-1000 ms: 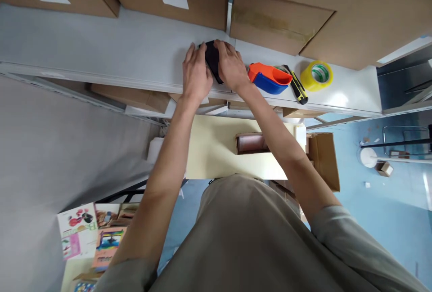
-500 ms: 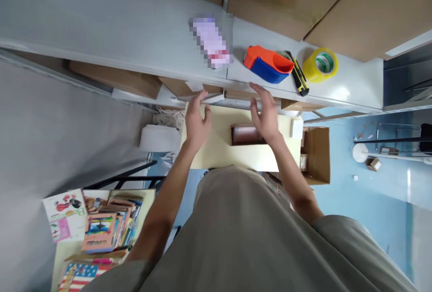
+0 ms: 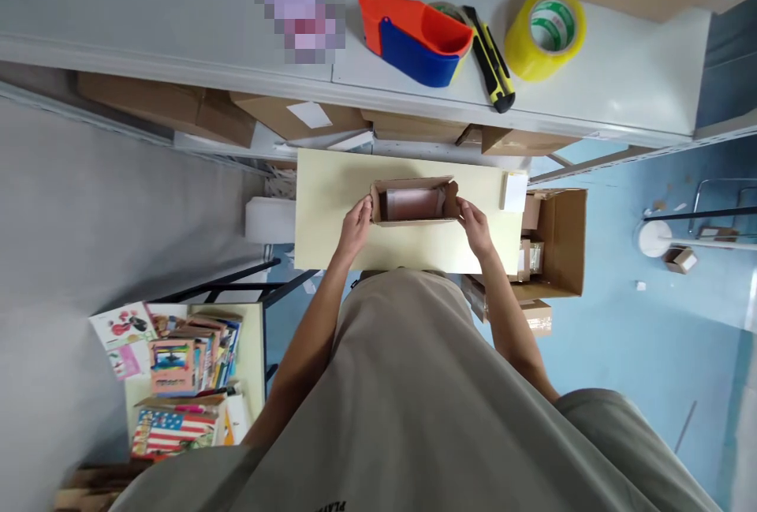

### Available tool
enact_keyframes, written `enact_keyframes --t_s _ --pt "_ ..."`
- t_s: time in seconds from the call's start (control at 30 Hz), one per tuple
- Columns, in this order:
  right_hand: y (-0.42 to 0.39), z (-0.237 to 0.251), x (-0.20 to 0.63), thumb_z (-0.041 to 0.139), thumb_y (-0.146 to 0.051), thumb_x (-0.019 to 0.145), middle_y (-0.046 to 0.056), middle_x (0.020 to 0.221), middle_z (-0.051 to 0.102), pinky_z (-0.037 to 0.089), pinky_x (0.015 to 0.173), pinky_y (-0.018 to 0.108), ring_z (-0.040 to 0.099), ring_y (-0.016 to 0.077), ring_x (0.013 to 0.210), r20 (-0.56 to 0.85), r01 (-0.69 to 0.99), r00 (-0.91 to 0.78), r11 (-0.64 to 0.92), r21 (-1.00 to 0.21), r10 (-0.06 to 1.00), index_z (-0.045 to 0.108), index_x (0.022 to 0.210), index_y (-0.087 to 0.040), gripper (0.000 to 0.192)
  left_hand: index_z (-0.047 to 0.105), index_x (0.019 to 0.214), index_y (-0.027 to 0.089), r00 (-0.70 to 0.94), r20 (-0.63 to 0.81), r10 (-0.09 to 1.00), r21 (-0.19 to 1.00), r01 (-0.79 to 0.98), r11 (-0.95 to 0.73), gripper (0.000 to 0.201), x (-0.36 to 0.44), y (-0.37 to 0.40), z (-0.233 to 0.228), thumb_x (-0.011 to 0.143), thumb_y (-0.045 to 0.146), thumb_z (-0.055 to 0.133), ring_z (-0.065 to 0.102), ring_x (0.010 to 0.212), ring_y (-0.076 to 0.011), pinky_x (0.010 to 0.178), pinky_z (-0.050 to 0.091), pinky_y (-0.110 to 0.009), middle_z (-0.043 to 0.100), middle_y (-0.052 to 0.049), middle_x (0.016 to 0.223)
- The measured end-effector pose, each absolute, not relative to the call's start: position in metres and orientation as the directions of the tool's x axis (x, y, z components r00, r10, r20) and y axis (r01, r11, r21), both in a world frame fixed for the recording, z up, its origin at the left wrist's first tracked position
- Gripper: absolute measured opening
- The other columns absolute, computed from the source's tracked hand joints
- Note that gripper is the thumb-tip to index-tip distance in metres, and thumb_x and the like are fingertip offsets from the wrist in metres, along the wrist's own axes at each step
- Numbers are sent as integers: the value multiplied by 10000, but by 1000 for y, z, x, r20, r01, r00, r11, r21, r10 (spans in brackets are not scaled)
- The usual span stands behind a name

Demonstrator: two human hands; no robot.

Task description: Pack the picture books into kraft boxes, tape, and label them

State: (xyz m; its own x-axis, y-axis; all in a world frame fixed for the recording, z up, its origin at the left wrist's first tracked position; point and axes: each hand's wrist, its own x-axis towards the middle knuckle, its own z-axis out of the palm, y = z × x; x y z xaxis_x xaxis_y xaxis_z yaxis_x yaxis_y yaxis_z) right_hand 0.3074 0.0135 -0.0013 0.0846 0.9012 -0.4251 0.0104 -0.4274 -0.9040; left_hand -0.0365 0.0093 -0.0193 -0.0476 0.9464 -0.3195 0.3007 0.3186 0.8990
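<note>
Over the pale yellow desk (image 3: 322, 181), a narrow, open-topped cardboard box (image 3: 408, 184) is held directly between the fingers of the left hand (image 3: 353, 230) and those of the right hand (image 3: 476, 229). Its long axis is run from one set of fingers to the other, so neither hand is nearer; both sets are clasped on its ends. A pinkish packet (image 3: 414, 204) is contained inside, between the fingers. Ahead of them, a tape dispenser (image 3: 411, 42) and a utility knife (image 3: 490, 58) are laid on the grey shelf (image 3: 627, 62).
</note>
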Motion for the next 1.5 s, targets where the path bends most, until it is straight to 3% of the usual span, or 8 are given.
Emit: enact_keyframes --t_s 0.17,0.37,0.57,0.73,0.93,1.23,1.4,1.5 --pt "-2 0 308 721 -926 931 122 1421 828 590 1260 551 738 320 1402 -442 -43 30 -441 -897 896 838 1349 -248 805 777 1516 211 -105 -448 888 872 165 460 843 -36 -1 -14 987 861 690 693 1474 -393 1223 611 -557 731 -162 1608" --pt "-22 1 325 900 -815 823 91 1229 839 659 1089 497 764 268 1170 -513 -37 58 -511 -859 857 826 1192 -240 687 828 1374 184 -109 -556 824 829 8 560 953 -32 -12 -13 746 898 890 758 1338 -357 1149 649 -524 820 -171 1425" --pt "-4 -11 328 1007 -717 687 21 1096 790 656 938 391 733 192 990 -564 -69 27 -561 -825 825 761 1024 -264 616 807 1190 200 -105 -562 821 822 42 568 805 -30 -4 -15 657 775 989 781 1145 -290 980 690 -451 832 -147 1302" --pt "13 -26 318 1004 -664 600 -8 908 692 563 772 338 639 175 825 -563 115 26 -562 -819 826 640 862 -259 604 725 977 208 -73 -549 833 819 153 553 619 -23 13 -21 586 569 1040 721 956 -226 840 614 -354 784 -71 1080" --pt "19 -33 307 865 -476 744 -42 781 604 427 686 320 527 173 732 -558 464 162 -562 -684 814 461 774 -293 445 464 717 248 -143 -523 840 752 387 534 450 -6 27 -36 678 275 912 506 737 -146 754 437 -293 512 62 734" --pt "24 -22 309 814 -442 834 -2 753 650 453 719 358 571 210 726 -545 653 141 -491 -577 827 462 757 -305 386 485 757 259 -142 -523 841 697 497 517 403 -8 28 -36 739 284 887 558 765 -179 757 429 -312 567 45 742" --pt "7 14 333 803 -736 918 85 952 785 588 828 413 724 271 891 -418 550 62 -380 -744 906 664 914 -271 485 625 975 250 -70 -392 917 828 407 385 401 -29 9 -15 840 492 915 705 947 -227 922 572 -360 736 -31 977" --pt "-6 31 340 807 -808 920 140 1230 808 650 927 468 763 319 1093 -333 530 -70 -247 -811 940 762 1127 -254 592 687 1320 249 69 -347 935 869 398 293 689 -40 -2 -3 809 609 974 735 1200 -296 1027 623 -418 764 -110 1303"
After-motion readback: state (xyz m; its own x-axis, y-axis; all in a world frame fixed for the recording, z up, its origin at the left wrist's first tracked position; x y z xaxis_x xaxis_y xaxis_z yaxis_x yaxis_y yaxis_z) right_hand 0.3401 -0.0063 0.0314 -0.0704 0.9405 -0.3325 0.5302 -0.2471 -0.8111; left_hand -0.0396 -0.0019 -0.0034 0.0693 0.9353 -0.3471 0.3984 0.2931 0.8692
